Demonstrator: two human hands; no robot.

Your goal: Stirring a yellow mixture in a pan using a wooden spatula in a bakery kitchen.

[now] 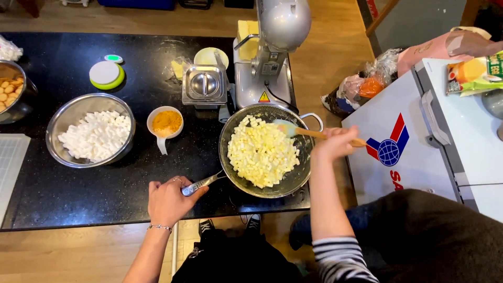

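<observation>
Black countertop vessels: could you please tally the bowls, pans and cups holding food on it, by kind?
Metal bowls: 2, one of white marshmallows and one of biscuits at the left edge
Frying pan of pale yellow cubes: 1, handle in the left hand
White measuring cup of orange powder: 1
Total: 4

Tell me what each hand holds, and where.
Left hand: the frying pan, by its metal handle's end. Right hand: the spatula, by its wooden handle.
</observation>
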